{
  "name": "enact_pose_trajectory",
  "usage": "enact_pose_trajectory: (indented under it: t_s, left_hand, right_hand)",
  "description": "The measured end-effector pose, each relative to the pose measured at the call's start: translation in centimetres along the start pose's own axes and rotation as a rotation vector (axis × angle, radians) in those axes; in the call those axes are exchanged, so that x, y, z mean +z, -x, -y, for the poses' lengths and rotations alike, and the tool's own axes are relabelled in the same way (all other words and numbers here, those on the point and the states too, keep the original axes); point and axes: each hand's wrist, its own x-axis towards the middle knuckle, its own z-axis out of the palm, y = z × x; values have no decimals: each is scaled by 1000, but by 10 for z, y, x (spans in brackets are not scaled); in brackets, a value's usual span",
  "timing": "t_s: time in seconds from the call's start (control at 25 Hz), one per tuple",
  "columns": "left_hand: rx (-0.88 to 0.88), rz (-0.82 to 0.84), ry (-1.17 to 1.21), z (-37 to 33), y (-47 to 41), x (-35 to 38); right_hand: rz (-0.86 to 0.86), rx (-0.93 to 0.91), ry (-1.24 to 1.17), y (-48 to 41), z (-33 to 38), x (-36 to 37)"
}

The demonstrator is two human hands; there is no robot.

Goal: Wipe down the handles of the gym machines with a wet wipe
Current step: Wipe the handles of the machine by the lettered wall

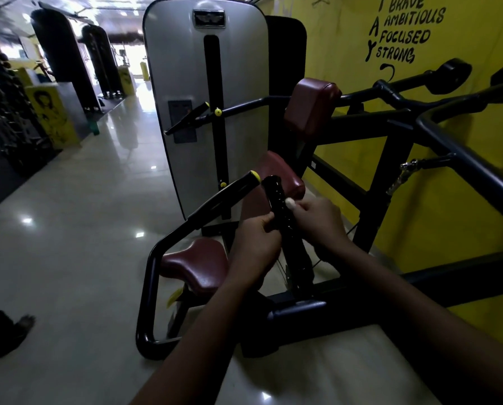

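Both forearms come in from the bottom edge and meet at the black handle of the machine, which stands tilted with its top end leaning away to the left. Left grip is curled round the handle from the left side, thumb up near the ribbed part. Right grip is on the other side, fingertips pinched on a small white wet wipe and holding it right against the handle's right edge, a bit above where the left grip has hold. So the wipe sits between the right fingertips and the handle, touching both.

Just beyond, to the upper left, there's a second handle with a yellow end cap. Below the left grip is a maroon seat, and another maroon pad sits higher up on the frame. Behind all that is the grey weight stack cover, with shiny tiled floor on the left and a yellow wall with black lettering on the right.
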Motion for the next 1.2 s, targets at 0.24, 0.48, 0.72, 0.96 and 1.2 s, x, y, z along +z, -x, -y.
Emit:
enact_pose_trajectory:
  t_s: [0.24,0.48,0.72,0.96,1.2]
  left_hand:
    - [-4,-26,-406,10,11,13]
    - [-137,14,-109,26,10,14]
    - [-177,3,-144,21,18,16]
    - [-256,139,-13,24,11,16]
    - [-315,145,-95,19,6,8]
  right_hand:
    - [429,607,-364,-22,-4,-16]
    - [566,622,-437,-42,-9,-5]
    - [298,567,-698,-49,8,14]
    - [-108,-344,114,3,-7,15]
    - [103,-449,235,-27,-2,24]
